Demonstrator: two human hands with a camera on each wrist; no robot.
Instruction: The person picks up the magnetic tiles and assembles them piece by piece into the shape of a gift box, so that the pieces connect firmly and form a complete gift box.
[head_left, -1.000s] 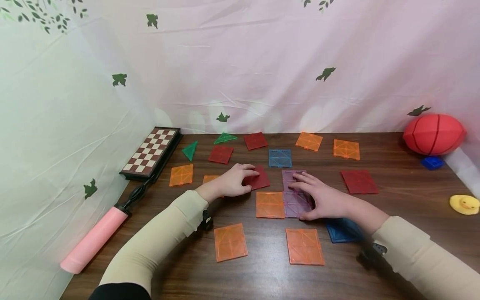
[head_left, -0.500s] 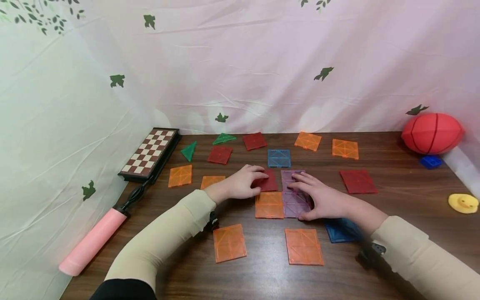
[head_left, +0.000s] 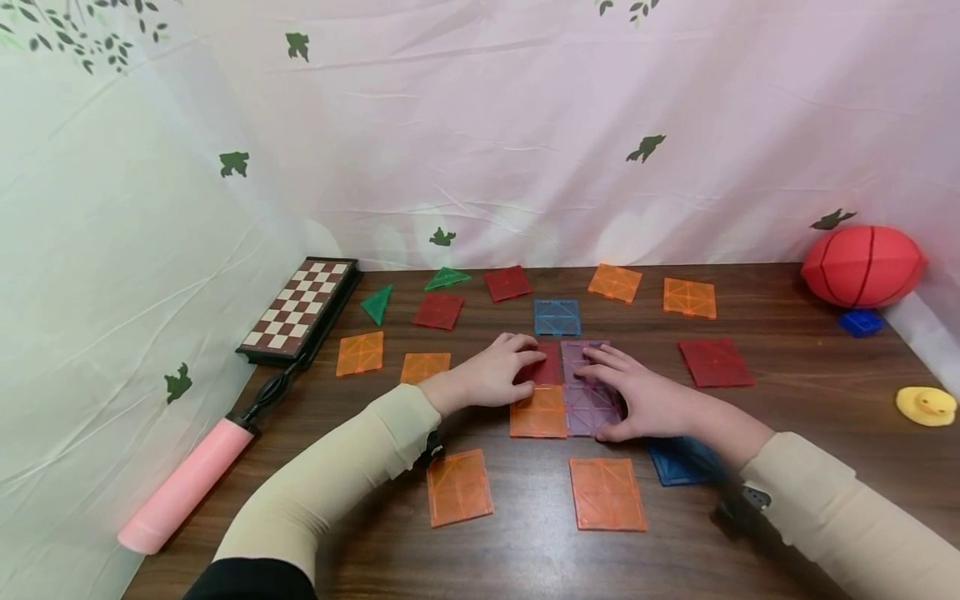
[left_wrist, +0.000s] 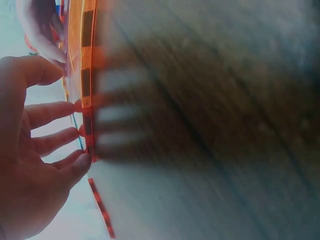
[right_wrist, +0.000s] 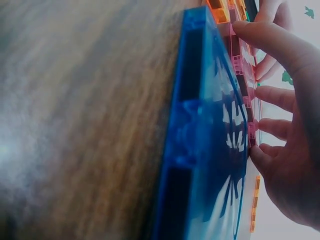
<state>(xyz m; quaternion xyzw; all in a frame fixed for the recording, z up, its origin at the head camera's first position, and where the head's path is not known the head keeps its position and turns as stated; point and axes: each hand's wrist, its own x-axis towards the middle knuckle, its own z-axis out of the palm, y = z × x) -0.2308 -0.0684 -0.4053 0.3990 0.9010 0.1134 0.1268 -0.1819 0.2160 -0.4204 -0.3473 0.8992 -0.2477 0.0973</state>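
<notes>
Four translucent square tiles lie edge to edge as a block in the head view. The red tile (head_left: pixel 549 363) is at far left of the block and the orange tile (head_left: pixel 538 412) at near left, with purple tiles (head_left: pixel 589 408) to their right. My left hand (head_left: pixel 498 371) rests its fingertips on the red tile, the thumb by the orange tile's far edge. My right hand (head_left: pixel 648 396) lays spread fingers on the purple tiles, thumb at their near right corner. In the left wrist view, fingertips (left_wrist: pixel 75 131) touch the tile edges. Both hands are partly hiding the tiles.
Loose orange tiles (head_left: pixel 460 487), red tiles (head_left: pixel 716 362), a blue tile (head_left: pixel 557 317) and green triangles (head_left: pixel 377 304) surround the block. Another blue tile (head_left: pixel 682 461) lies under the right forearm. A chessboard (head_left: pixel 300 308), pink pump (head_left: pixel 187 483), red ball (head_left: pixel 864 267) and yellow duck (head_left: pixel 927 406) stand outward.
My left hand has slid the red tile to the right until it meets the purple and orange tiles. The right hand has stayed in place on the purple tiles.
</notes>
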